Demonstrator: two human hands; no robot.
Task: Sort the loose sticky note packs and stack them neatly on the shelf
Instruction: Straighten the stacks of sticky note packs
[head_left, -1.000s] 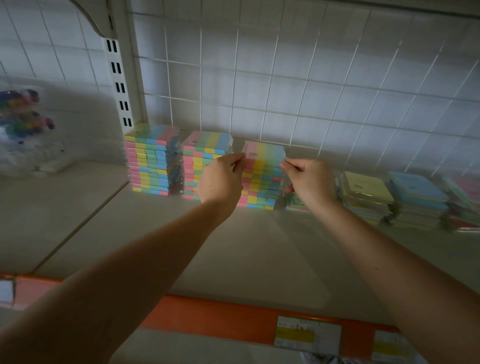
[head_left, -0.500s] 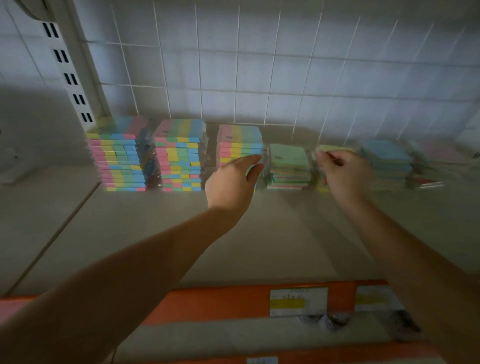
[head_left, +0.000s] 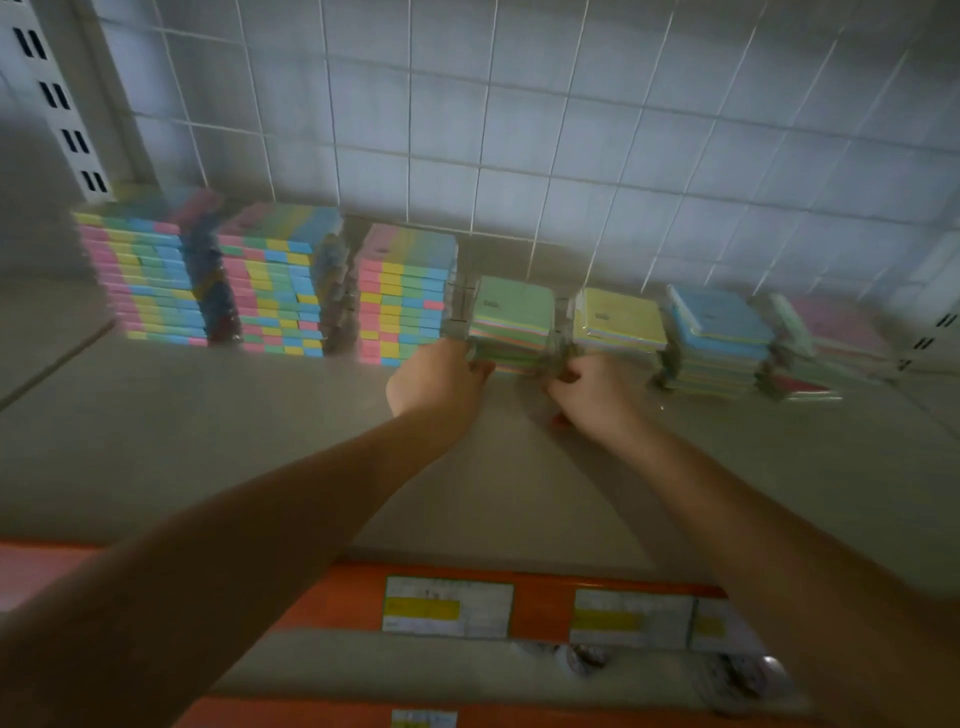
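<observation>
A beige shelf (head_left: 260, 447) fronts a white wire-grid back panel (head_left: 571, 130); the orange edge's price labels (head_left: 448, 606) are blurred, unreadable. Left hand (head_left: 436, 382) and right hand (head_left: 592, 397) grip the green-topped stack of wrapped sticky note packs (head_left: 511, 325), fingers curled at its lower corners.

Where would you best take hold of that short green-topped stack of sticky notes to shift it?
Grip the green-topped stack low on its two side faces, coming from the front. The rainbow stack and yellow-topped stack leave only narrow gaps beside it, and the wire grid blocks the back. The left hand and right hand already sit at its bottom corners.

front shelf (head_left: 260, 447): open | back: stacks (head_left: 405, 296) packed against grid (head_left: 519, 130)
</observation>
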